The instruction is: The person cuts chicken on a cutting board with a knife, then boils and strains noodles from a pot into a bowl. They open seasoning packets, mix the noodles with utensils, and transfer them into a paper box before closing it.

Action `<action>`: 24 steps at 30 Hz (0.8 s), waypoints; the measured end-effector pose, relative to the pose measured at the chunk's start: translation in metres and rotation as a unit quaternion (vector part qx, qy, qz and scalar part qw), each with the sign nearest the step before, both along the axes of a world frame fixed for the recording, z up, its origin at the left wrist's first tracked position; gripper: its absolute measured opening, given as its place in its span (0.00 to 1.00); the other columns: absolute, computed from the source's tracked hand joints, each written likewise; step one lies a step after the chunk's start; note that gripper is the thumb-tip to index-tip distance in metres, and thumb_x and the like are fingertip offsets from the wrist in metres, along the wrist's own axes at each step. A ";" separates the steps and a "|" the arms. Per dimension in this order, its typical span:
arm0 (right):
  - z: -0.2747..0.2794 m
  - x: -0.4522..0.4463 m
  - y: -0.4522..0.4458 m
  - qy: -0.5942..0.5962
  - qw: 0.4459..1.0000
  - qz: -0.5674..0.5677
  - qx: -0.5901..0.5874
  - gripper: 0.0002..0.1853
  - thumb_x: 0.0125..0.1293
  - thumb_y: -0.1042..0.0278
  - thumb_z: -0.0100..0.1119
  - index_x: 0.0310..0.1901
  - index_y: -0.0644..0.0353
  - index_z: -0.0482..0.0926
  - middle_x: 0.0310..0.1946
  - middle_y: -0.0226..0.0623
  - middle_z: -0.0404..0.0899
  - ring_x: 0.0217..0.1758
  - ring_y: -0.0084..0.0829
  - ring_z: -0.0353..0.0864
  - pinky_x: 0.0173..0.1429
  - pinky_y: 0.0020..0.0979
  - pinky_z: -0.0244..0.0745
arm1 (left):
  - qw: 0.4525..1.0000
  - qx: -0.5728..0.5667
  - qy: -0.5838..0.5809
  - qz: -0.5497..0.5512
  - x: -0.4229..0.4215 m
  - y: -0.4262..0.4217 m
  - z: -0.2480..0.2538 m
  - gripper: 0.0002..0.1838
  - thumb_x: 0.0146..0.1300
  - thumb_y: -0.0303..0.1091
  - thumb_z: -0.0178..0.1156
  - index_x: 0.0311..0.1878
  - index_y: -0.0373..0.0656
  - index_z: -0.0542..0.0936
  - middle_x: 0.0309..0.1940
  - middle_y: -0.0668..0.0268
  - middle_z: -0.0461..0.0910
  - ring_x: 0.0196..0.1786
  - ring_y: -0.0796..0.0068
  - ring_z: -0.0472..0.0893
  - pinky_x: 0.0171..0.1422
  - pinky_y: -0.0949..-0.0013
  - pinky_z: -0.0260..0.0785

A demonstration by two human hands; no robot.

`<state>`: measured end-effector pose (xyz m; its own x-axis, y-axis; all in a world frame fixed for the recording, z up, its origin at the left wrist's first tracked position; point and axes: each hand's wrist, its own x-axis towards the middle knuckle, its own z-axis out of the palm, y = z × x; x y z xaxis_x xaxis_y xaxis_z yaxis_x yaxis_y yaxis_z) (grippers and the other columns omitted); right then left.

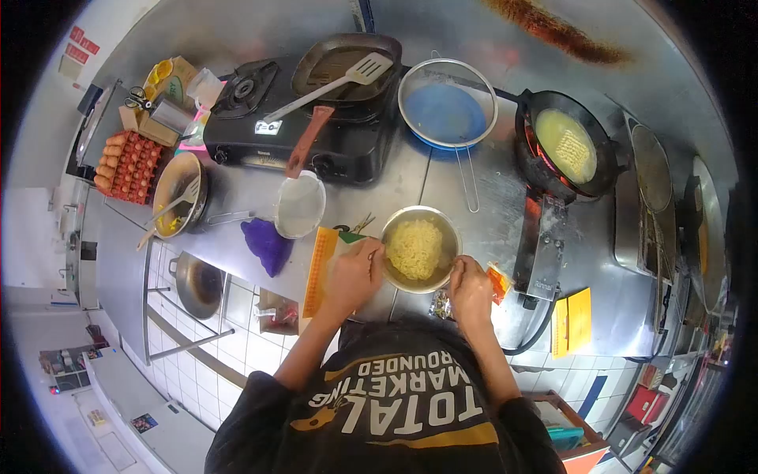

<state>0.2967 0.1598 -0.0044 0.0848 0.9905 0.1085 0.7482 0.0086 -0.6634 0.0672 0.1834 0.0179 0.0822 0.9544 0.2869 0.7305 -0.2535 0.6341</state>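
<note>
A round metal bowl (395, 280) of cooked yellow noodles (415, 248) is at the front edge of the steel counter. My left hand (355, 272) grips its left rim, fingers closed on it. On the right rim, my right hand (471, 291) is closed in the same way. An orange and green packet (320, 265) lies beside my left hand, partly hidden by it. Scissors (357, 224) rest just behind that hand. Next to my right hand is a small orange wrapper (499, 284).
Back right, a black pan (608, 150) with a noodle block in liquid sits on a lit burner. A strainer (448, 103) rests on a blue bowl. A black stove (260, 150) holds a grill pan and spatula. Eggs (130, 166) and another pan (181, 193) stand left.
</note>
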 end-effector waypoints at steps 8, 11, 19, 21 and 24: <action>0.024 0.001 0.001 0.169 0.986 0.009 0.006 0.12 0.77 0.71 0.48 0.46 0.68 0.81 0.36 0.49 0.86 0.38 0.39 0.89 0.44 0.37 0.81 | 0.971 -0.150 -0.186 0.004 0.001 -0.006 0.013 0.03 0.68 0.25 0.58 0.42 0.37 0.80 0.29 0.54 0.82 0.29 0.52 0.83 0.31 0.60 0.73; 0.006 -0.003 0.008 0.087 0.994 0.055 0.043 0.10 0.74 0.72 0.51 0.46 0.68 0.81 0.38 0.52 0.85 0.40 0.47 0.88 0.46 0.41 0.81 | 0.990 -0.042 -0.123 -0.054 0.002 0.000 -0.002 0.03 0.68 0.24 0.58 0.42 0.36 0.79 0.28 0.54 0.81 0.29 0.52 0.83 0.31 0.60 0.73; 0.001 -0.001 0.008 0.017 0.998 0.055 -0.034 0.12 0.73 0.70 0.50 0.40 0.68 0.81 0.35 0.56 0.82 0.40 0.56 0.83 0.45 0.49 0.77 | 0.983 -0.175 -0.050 -0.027 -0.010 -0.010 -0.024 0.10 0.65 0.34 0.61 0.46 0.40 0.81 0.30 0.52 0.83 0.34 0.46 0.83 0.41 0.51 0.75; -0.006 0.002 0.008 0.042 0.998 0.047 0.010 0.14 0.74 0.66 0.51 0.43 0.67 0.82 0.37 0.55 0.84 0.39 0.53 0.84 0.47 0.46 0.77 | 0.963 -0.235 0.001 -0.129 -0.030 0.005 0.007 0.15 0.64 0.39 0.63 0.49 0.41 0.82 0.33 0.52 0.84 0.38 0.47 0.84 0.45 0.50 0.75; -0.017 0.009 0.008 0.000 1.000 0.023 0.007 0.14 0.74 0.65 0.53 0.45 0.68 0.83 0.38 0.54 0.85 0.38 0.51 0.85 0.44 0.41 0.79 | 0.926 -0.276 0.021 -0.256 -0.066 0.046 0.064 0.20 0.63 0.43 0.66 0.53 0.42 0.81 0.39 0.52 0.84 0.43 0.50 0.85 0.49 0.52 0.75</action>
